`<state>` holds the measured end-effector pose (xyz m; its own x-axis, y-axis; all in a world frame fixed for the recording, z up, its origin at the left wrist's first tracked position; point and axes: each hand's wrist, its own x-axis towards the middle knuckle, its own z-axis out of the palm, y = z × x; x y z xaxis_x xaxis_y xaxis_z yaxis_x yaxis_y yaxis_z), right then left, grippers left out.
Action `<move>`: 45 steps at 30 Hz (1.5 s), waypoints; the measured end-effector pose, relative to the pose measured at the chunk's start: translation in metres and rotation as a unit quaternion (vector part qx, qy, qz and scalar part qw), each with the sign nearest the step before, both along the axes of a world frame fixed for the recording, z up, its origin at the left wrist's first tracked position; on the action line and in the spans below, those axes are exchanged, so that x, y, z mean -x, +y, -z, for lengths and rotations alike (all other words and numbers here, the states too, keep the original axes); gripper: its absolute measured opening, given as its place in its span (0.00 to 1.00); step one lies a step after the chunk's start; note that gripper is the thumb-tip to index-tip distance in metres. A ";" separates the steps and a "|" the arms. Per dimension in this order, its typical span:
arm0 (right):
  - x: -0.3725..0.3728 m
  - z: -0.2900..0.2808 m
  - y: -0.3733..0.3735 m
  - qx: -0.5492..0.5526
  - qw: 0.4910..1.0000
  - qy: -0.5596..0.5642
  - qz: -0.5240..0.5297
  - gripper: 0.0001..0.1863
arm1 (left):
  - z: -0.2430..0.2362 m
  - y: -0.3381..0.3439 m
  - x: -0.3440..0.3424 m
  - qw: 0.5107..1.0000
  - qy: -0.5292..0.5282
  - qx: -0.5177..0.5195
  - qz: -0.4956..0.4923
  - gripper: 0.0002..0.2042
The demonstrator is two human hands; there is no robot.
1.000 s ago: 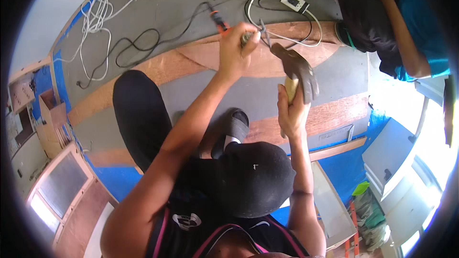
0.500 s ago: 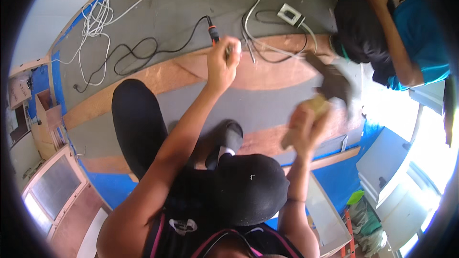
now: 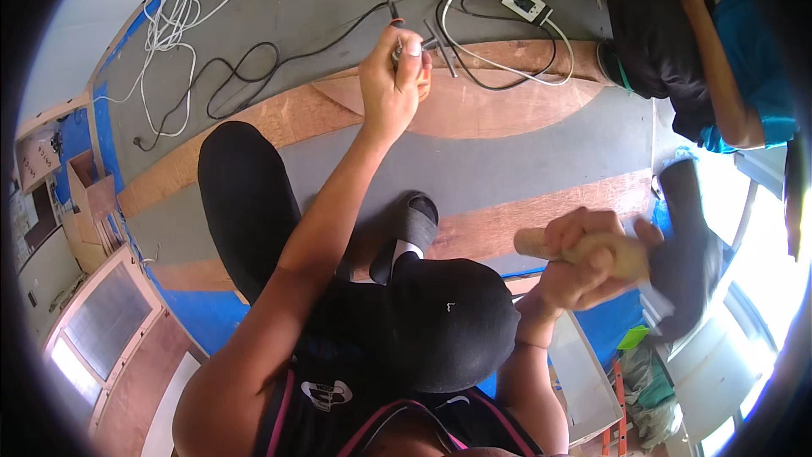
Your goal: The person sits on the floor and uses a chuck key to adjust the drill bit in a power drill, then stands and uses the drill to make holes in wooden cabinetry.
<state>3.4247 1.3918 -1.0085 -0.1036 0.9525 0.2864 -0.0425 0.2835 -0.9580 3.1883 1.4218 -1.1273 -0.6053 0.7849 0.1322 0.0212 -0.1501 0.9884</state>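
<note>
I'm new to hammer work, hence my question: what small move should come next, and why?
Perhaps ease the hammer leftward, slowly: the right hand holds it, blurred, well off to the right, while the left hand is closed over the wood, apart from it.

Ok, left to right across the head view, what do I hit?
White cable bundle → raised black-clad knee → left hand → white socket box → right hand gripping the hammer handle → hammer's dark, blurred head → co-worker's teal shirt.
</note>
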 end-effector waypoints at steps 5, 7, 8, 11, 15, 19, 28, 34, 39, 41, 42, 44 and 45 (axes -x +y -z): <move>0.011 0.123 -0.002 0.073 0.959 -0.264 -0.070 0.07 | 0.012 -0.001 -0.018 0.996 -0.055 0.002 0.063 0.12; 0.009 0.083 -0.005 0.127 0.970 -0.204 -0.048 0.08 | 0.016 -0.018 -0.001 0.996 -0.067 0.048 0.035 0.12; 0.002 0.055 -0.001 0.188 0.970 -0.157 -0.004 0.10 | 0.008 -0.006 0.002 0.997 -0.059 0.040 0.035 0.12; 0.001 0.003 -0.003 0.108 0.994 0.008 0.001 0.10 | -0.011 -0.015 0.004 0.995 0.074 0.069 -0.007 0.15; -0.018 0.112 -0.014 0.079 0.912 -0.381 -0.129 0.12 | -0.028 0.003 -0.022 0.999 0.029 -0.001 0.013 0.10; -0.020 0.096 -0.030 0.219 0.964 -0.151 0.013 0.14 | -0.003 -0.028 -0.004 0.988 0.148 0.032 -0.025 0.11; 0.024 0.108 0.021 0.090 0.961 -0.226 -0.131 0.13 | -0.036 0.018 -0.021 0.998 0.057 -0.018 0.023 0.11; -0.014 0.037 -0.003 0.086 0.992 -0.081 -0.037 0.08 | -0.013 -0.004 -0.006 0.994 0.106 0.029 -0.010 0.11; 0.017 0.110 0.018 0.027 0.973 -0.212 -0.093 0.09 | -0.027 0.018 -0.010 0.990 0.139 -0.032 -0.002 0.11; 0.018 0.122 0.014 0.095 0.975 -0.196 -0.049 0.11 | -0.024 0.017 -0.011 0.989 0.143 0.033 -0.005 0.12; 0.013 0.112 -0.001 0.160 0.972 -0.167 -0.034 0.11 | -0.019 0.005 -0.008 0.988 0.147 0.038 -0.012 0.12; -0.004 0.085 -0.005 0.217 0.976 -0.022 -0.017 0.10 | -0.008 -0.018 -0.004 0.994 0.083 0.066 0.001 0.12; -0.009 0.056 0.002 0.155 0.987 -0.034 -0.018 0.06 | 0.001 -0.011 0.000 0.992 0.114 0.043 -0.005 0.13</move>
<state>3.4335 1.3942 -1.0648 -0.1484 0.9885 -0.0280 0.0198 -0.0253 -0.9995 3.1885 1.4106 -1.1285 -0.5743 0.7939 0.1998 0.2475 -0.0642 0.9668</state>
